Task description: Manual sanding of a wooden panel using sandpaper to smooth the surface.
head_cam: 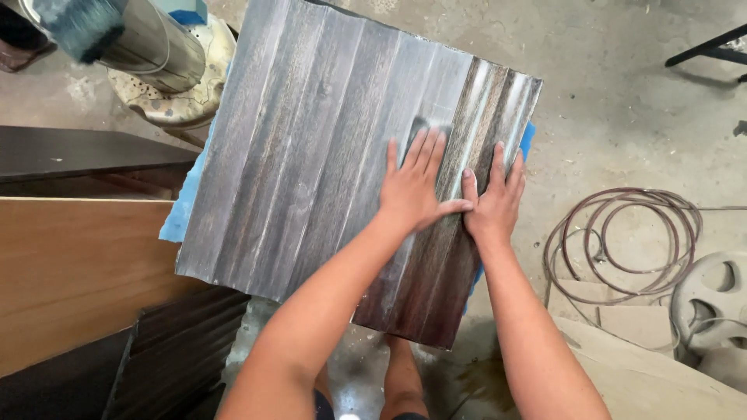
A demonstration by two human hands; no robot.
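Dusty concrete floor (622, 93) fills the background of a workshop, with a coil of hose (622, 241) lying on it at the right and a shiny metal pipe (148, 39) standing on a paint-stained round base (187, 93) at the upper left. On a blue support (180, 214), of which only the edges show, lies a dark grey wood panel (311, 155) with long grooves; these grooves, its long axis, run away from the person and lean a little to the right. Both hands are flat on the right part of the panel, side by side and touching at the thumbs. The left hand (412, 190) is nearer the middle of the panel, the right hand (494, 204) is nearer its right edge, where the strips look more brown and shiny. Neither grip is clenched: the fingers are stretched out and press on the wood, they hold nothing. A brown board (70, 272) and darker grooved panels (175, 350) lie at the left. No container with contents is visible.
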